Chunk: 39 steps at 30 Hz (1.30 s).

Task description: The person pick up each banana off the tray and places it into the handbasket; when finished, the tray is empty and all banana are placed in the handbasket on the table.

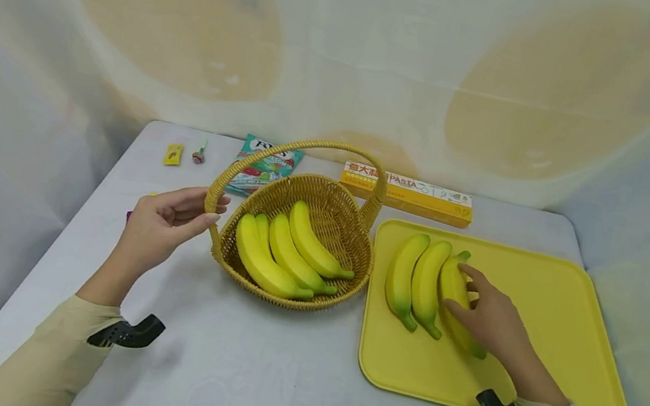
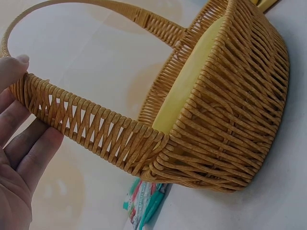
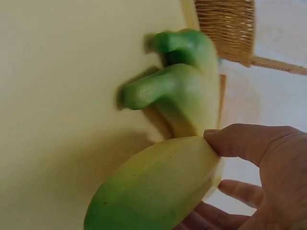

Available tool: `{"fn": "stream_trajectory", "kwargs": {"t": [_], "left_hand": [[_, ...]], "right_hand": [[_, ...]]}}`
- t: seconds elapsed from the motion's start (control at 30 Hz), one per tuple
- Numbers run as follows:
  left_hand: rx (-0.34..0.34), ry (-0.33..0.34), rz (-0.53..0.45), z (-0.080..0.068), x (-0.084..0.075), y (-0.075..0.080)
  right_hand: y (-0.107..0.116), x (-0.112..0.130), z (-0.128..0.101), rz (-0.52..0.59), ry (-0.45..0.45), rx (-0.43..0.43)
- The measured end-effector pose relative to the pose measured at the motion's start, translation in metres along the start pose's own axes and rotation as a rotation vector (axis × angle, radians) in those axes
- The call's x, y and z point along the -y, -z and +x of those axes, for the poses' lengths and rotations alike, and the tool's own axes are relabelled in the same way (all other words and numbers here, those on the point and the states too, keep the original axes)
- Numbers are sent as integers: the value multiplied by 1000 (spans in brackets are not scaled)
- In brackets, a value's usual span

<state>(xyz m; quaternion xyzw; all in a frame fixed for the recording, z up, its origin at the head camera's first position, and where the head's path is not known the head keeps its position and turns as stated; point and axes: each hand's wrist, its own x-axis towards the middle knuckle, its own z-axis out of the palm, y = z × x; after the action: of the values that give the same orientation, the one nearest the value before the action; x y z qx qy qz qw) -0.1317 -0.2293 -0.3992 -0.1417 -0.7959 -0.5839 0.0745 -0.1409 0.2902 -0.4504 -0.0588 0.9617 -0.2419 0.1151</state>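
My left hand (image 1: 155, 220) holds the side of a wicker basket's handle (image 2: 76, 112), thumb on one face and fingers on the other. Inside the basket (image 1: 336, 194) lie several yellow bananas (image 1: 295, 259) with green tips, side by side. Three more bananas are at the left part of a yellow tray (image 1: 561, 310). Around the rightmost one, the banana (image 3: 153, 184), my right hand (image 1: 491, 316) has its thumb on one side and its fingers on the other. The other two bananas (image 1: 416, 281) lie close beside it, stems toward me.
Behind the basket lie a teal snack bag (image 1: 263, 163) and a yellow-and-white pasta box (image 1: 408, 192). A small yellow packet (image 1: 173, 154) and a wrapped lollipop (image 1: 199, 155) are at the back left. A purple item is mostly hidden behind my left hand. Pale curtains surround the white table (image 1: 267, 381).
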Motion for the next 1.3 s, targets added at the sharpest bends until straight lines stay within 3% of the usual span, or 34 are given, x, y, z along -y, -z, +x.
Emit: {"fn": "stream_trajectory", "kwargs": {"t": [0.27,0.67,1.07,1.3], "left_hand": [[-2,-2,3,0,1,0],[1,9,1,0,0,0],[7,6,-6,1,1,0],[12,11,-17,1,2,0]], "right_hand": [[18,25,-13,62,100,-48],[22,82,-15,112,417,18],[0,154,23,95,563,88],[-22,191,55,1,588,134]]}}
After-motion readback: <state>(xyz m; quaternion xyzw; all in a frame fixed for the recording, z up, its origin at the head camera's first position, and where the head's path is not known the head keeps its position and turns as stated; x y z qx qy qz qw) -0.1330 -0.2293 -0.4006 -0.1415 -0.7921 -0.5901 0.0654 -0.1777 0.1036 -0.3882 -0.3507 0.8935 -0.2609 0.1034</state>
